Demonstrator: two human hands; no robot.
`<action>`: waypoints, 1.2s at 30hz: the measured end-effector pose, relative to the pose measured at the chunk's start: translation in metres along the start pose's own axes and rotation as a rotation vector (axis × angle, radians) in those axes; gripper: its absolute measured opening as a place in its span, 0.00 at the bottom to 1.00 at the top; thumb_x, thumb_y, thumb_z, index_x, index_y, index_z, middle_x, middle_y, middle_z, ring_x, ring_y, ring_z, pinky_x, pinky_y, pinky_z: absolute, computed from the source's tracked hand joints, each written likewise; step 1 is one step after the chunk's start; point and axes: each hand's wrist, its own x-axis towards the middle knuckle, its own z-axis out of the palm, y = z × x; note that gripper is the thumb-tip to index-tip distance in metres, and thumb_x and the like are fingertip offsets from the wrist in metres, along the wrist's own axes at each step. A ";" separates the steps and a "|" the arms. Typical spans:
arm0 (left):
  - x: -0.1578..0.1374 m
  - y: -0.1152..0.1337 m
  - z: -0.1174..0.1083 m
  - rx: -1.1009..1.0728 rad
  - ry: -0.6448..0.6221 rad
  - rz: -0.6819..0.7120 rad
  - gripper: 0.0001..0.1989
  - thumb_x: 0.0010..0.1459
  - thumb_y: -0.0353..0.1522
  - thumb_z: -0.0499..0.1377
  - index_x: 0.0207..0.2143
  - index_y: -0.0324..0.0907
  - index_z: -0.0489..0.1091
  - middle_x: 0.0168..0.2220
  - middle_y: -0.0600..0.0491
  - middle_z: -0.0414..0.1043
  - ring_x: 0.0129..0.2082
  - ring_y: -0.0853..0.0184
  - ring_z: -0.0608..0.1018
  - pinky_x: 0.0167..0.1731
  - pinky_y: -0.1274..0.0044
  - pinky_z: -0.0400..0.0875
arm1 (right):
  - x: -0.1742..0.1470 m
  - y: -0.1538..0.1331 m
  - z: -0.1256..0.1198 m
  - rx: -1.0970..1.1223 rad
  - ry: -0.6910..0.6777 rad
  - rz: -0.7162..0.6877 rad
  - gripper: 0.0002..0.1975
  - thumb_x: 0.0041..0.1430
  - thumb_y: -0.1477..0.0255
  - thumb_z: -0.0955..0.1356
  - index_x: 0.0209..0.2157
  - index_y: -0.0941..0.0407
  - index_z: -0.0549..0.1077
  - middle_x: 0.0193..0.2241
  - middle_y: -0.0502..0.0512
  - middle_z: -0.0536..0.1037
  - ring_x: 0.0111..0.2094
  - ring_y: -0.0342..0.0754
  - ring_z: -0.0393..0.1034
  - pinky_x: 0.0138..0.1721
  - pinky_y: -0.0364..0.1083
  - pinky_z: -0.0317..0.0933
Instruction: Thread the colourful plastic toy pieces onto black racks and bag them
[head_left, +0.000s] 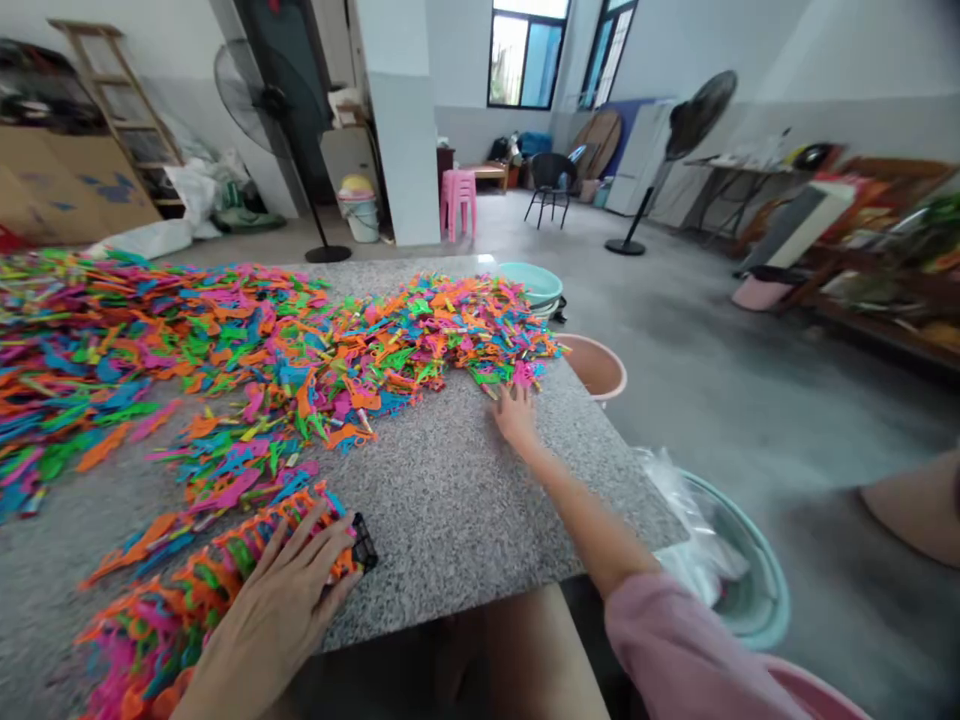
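Grey speckled stone made up the table top (450, 500) in the head view, and a big loose heap of plastic pieces (390, 345) in orange, pink, green and blue covered much of its far and left parts. At the near edge, a packed row of pieces (214, 580) ran toward the lower left corner, with the end of a black rack (365, 543) showing at its right tip.

The left hand (281, 600) lay wide, palm down over the row, thumb apart from the fingers, and touched the pieces near the rack's end. The right hand (516, 412) reached out to the near edge of the heap, its fingertips at a pink piece (523, 374); whether they pinched it could not be told.

By the look of it, the lined-up part was well filled as far as it showed, though the hand and the picture's edge hid some of it. Far more pieces lay unsorted than stood in the row, so most seemed left to do. A brown basin (596, 368) stood below the table's right edge.
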 end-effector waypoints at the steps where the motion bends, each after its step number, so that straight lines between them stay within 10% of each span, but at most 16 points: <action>1: -0.001 0.000 0.001 -0.006 0.004 -0.002 0.21 0.65 0.44 0.51 0.55 0.45 0.70 0.53 0.50 0.75 0.59 0.53 0.71 0.60 0.60 0.61 | 0.003 0.011 -0.004 -0.044 -0.022 0.045 0.21 0.66 0.69 0.62 0.59 0.57 0.65 0.61 0.66 0.65 0.62 0.58 0.55 0.57 0.55 0.56; 9: 0.001 0.004 -0.004 0.015 0.009 -0.009 0.21 0.65 0.43 0.51 0.55 0.45 0.69 0.54 0.49 0.74 0.59 0.55 0.71 0.59 0.62 0.63 | -0.059 -0.005 0.015 -0.115 -0.104 -0.053 0.15 0.68 0.69 0.60 0.51 0.57 0.71 0.49 0.67 0.75 0.51 0.57 0.69 0.50 0.52 0.62; 16: 0.010 0.017 -0.022 -0.025 -0.139 -0.075 0.20 0.66 0.39 0.50 0.56 0.39 0.67 0.56 0.45 0.72 0.64 0.55 0.64 0.62 0.59 0.59 | -0.017 0.013 -0.018 0.103 -0.336 0.170 0.09 0.54 0.73 0.72 0.37 0.62 0.76 0.34 0.63 0.80 0.37 0.54 0.76 0.35 0.44 0.64; 24: 0.019 0.028 -0.034 -0.107 -0.250 -0.184 0.15 0.66 0.35 0.51 0.52 0.41 0.68 0.59 0.47 0.69 0.67 0.58 0.59 0.65 0.60 0.54 | -0.132 -0.072 0.047 0.751 -0.472 -0.341 0.04 0.54 0.72 0.69 0.32 0.56 0.75 0.26 0.50 0.78 0.27 0.44 0.72 0.32 0.41 0.65; 36: 0.015 0.030 -0.030 -0.100 -0.182 -0.201 0.25 0.67 0.37 0.51 0.64 0.42 0.56 0.62 0.44 0.65 0.66 0.57 0.60 0.63 0.59 0.57 | -0.133 -0.147 0.031 0.173 -0.594 -0.532 0.13 0.52 0.72 0.70 0.41 0.58 0.77 0.31 0.57 0.80 0.32 0.51 0.75 0.31 0.42 0.62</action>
